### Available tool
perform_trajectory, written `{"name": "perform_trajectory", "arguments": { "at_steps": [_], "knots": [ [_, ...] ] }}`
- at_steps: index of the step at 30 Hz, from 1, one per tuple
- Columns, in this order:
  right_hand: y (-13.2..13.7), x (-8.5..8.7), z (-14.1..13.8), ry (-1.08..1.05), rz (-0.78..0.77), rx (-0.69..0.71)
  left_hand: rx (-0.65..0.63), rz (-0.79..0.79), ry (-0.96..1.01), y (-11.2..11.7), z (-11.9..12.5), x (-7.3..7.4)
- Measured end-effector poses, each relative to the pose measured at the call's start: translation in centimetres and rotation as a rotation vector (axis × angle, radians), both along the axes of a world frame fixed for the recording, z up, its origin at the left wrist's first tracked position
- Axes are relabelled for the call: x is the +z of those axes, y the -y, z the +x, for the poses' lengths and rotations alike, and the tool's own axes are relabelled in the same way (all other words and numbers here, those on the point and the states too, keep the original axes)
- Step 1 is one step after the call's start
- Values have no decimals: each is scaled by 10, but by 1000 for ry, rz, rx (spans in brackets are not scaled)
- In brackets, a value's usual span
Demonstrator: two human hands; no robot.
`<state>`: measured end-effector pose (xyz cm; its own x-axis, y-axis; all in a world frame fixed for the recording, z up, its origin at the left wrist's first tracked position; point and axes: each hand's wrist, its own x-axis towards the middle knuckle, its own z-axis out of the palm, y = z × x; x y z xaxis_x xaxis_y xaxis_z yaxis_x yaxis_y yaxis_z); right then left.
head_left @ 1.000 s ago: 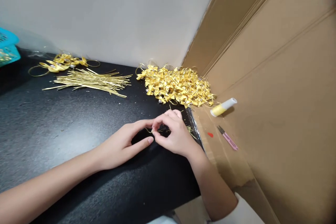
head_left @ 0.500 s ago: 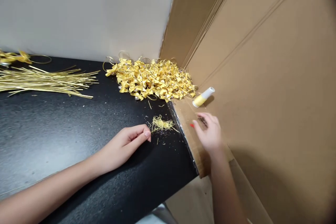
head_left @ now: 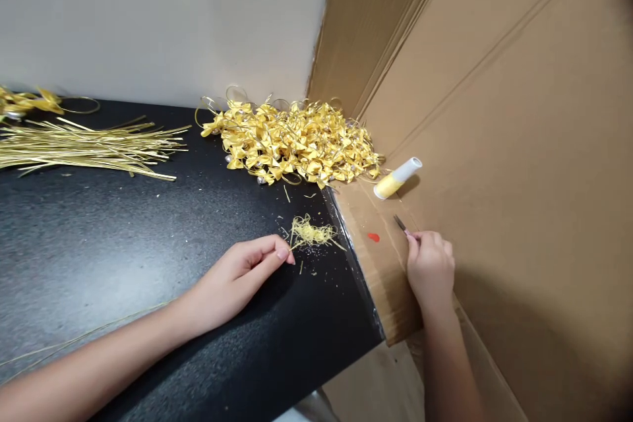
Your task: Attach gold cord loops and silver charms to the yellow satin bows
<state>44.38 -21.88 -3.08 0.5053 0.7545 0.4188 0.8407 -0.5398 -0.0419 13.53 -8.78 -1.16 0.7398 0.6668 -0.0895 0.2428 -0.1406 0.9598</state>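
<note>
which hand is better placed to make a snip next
Probably the right hand: it grips the small cutter, tip pointing away from the hand. The left hand has no cutter; its thumb and finger are pinched together beside the yellow clippings.

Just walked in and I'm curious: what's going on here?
At a black table, a person's right hand holds a small dark-tipped tool over cardboard. The left hand is pinched beside a tangle of yellow threads; whether it grips a strand is unclear. Heaped gold bows and gold strips lie farther back.
</note>
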Motion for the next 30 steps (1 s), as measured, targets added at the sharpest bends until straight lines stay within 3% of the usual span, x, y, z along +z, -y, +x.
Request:
{"name": "perform_trajectory", "arguments": {
  "at_steps": [5, 8, 10, 12, 15, 19, 30],
  "knots": [
    [1, 16, -9, -227, 123, -18, -11, -44, -9, 1, -1, -3],
    [3, 34, -52, -649, 274, 82, -6, -65, -9, 3, 0, -5],
    [5, 39, -92, -1024, 243, 252, 0, -73, 5, 3, 1, -5],
    [6, 34, -129, -1324, 113, 336, 5, -89, 22, 4, 3, -4],
    [8, 19, -164, -1614, 85, 242, 0, -116, 36, 4, 4, -3],
    [8, 9, -171, -1695, 111, 103, -18, -100, 15, 5, 3, -5],
    [-4, 12, -170, -1695, 58, 85, -101, -117, -38, 4, 5, -3]
  ]
}}
